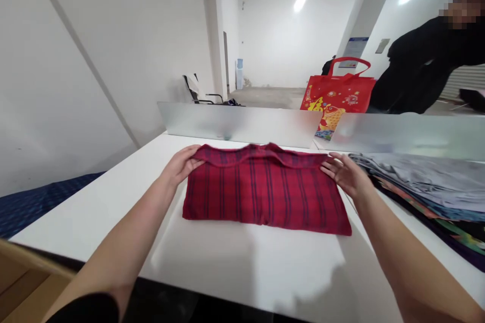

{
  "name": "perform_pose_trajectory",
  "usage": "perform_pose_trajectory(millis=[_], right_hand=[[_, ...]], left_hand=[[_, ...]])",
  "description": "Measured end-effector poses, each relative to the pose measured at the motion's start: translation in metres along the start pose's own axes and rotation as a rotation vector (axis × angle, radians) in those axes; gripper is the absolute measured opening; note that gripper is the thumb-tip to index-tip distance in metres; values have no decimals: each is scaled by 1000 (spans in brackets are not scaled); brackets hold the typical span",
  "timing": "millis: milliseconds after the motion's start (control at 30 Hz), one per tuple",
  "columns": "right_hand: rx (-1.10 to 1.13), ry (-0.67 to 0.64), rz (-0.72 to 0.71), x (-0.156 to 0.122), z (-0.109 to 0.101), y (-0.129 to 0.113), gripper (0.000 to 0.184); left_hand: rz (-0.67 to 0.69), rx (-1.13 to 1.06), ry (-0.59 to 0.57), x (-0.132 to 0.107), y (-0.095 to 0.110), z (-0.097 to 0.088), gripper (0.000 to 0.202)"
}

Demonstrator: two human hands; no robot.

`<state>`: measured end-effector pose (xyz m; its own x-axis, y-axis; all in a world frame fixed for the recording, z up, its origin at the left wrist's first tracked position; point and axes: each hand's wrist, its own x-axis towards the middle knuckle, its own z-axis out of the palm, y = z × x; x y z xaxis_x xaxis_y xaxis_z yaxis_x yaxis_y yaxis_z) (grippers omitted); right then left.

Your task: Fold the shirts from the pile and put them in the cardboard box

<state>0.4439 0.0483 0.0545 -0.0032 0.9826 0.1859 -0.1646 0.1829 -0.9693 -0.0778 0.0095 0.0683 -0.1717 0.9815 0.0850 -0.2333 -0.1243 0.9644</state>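
A red plaid garment with dark stripes lies folded into a wide rectangle on the white table. Its far edge is lifted a little off the layer beneath. My left hand pinches that edge at the left corner, fingers closed on the cloth. At the opposite corner my right hand grips the same edge between thumb and fingers. The garment's exact kind cannot be made out while folded.
A pile of folded clothes lies at the right. Frosted partitions line the table's back edge. Behind them stand a red shopping bag and a person in black. Dark blue fabric and a cardboard box are at left.
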Motion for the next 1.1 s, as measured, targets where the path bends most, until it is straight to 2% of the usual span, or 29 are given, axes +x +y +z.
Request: perform_pose_trajectory(millis=[33,100,167,233,300,367,400,467,567,667,833,933,967,1033,1100], right_hand=[[35,36,39,13,1,15,28],[58,137,107,26,2,45,31],[2,233,142,25,4,69,35],[-176,279,127,17,9,82,34],[-510,281,38,6,18,84,33],[-925,249,-93,-7,29,80,37],[-1127,235,-137,-12,33,78,39],[-1448,232,-114,-22,39,74,44],[-1657,223,67,-28,37,73,41],[-1621,160,136,-27,32,74,26],[-1643,358,132,-33,30,78,33],[-1650,366,136,-45,29,75,33],[-1659,371,91,-50,28,73,32],[-1661,343,-103,-64,25,67,33],[-1636,136,-350,-80,21,64,34]], left_hand=[[-38,136,44,18,-11,5,27],[-78,354,140,38,-37,12,26],[-61,457,208,40,-62,16,27],[41,550,183,32,-80,22,27],[254,766,27,19,-94,33,31],[484,1046,-223,7,-105,48,42],[554,1175,-347,1,-111,56,49],[571,1365,-520,-10,-123,70,57],[526,1523,-616,-20,-136,81,57],[523,1558,-625,-22,-141,81,58],[521,1550,-646,-21,-134,75,59],[516,1525,-683,-27,-125,67,59],[510,1514,-690,-32,-122,63,60],[513,1489,-710,-46,-116,51,63],[550,1483,-729,-64,-112,35,68]])
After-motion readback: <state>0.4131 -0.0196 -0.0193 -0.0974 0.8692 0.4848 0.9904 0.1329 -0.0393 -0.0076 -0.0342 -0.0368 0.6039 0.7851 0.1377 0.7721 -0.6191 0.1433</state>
